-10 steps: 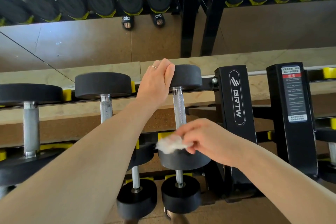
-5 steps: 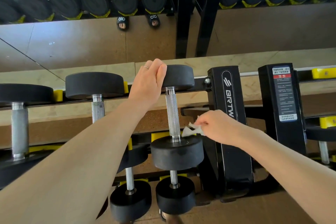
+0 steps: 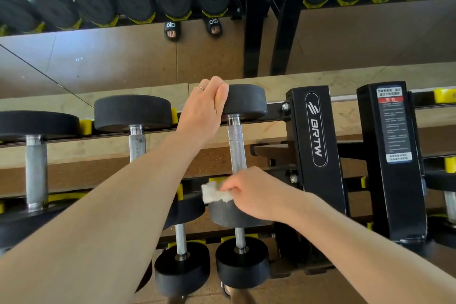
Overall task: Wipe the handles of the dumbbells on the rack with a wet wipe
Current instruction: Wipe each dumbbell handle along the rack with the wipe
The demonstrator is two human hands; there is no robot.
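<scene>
The person stands before the rack (image 3: 318, 131) and works on the dumbbell (image 3: 244, 103) at the right end of the upper row, just beside the black upright post; its knurled handle (image 3: 236, 145) runs from the far head down to the near head. The left hand (image 3: 204, 111) rests on the far head with the fingers curled over its edge, I judge to keep the dumbbell from rolling on the rail while it is rubbed. The right hand (image 3: 254, 195) pinches the wet wipe (image 3: 216, 194) between thumb and bent fingers, low on the handle where it meets the near head; the wipe sticks out to the left of the hand and lies on that head; whether it touches the metal I cannot tell. The upper part of the handle is bare, so the stroke seems at its lower end. Other dumbbells (image 3: 133, 113) wait to the left in the same row.
</scene>
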